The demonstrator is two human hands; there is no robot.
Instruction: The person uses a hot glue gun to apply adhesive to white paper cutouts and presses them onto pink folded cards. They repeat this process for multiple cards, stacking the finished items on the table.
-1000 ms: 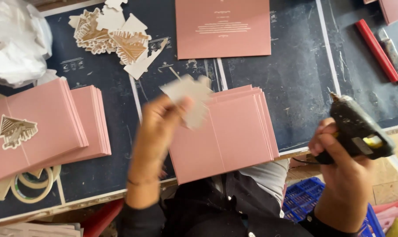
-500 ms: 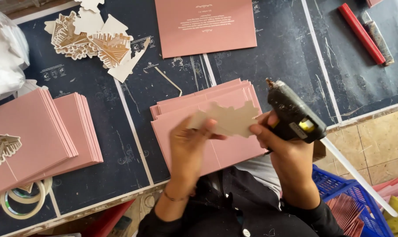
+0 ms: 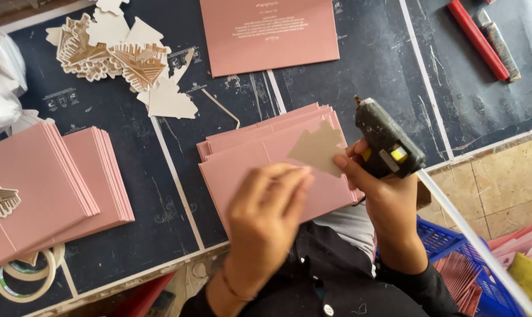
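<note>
1. Gripping a black glue gun [image 3: 386,141] in the right hand [image 3: 389,199], right of centre, nozzle pointing to the upper left, clear stick trailing to the lower right.
2. Pinching a beige cutout [image 3: 317,148] at right fingertips [image 3: 342,161] over the pink card stack [image 3: 248,164].
3. Hovering the left hand [image 3: 266,217], fingers pressed together.

A craft workshop: a dark cutting-mat tabletop [image 3: 131,194] carries stacks of pink paper cards [image 3: 49,188], gold laser-cut paper ornaments [image 3: 110,53] near its far edge, and a black glue gun [image 3: 386,141].
</note>
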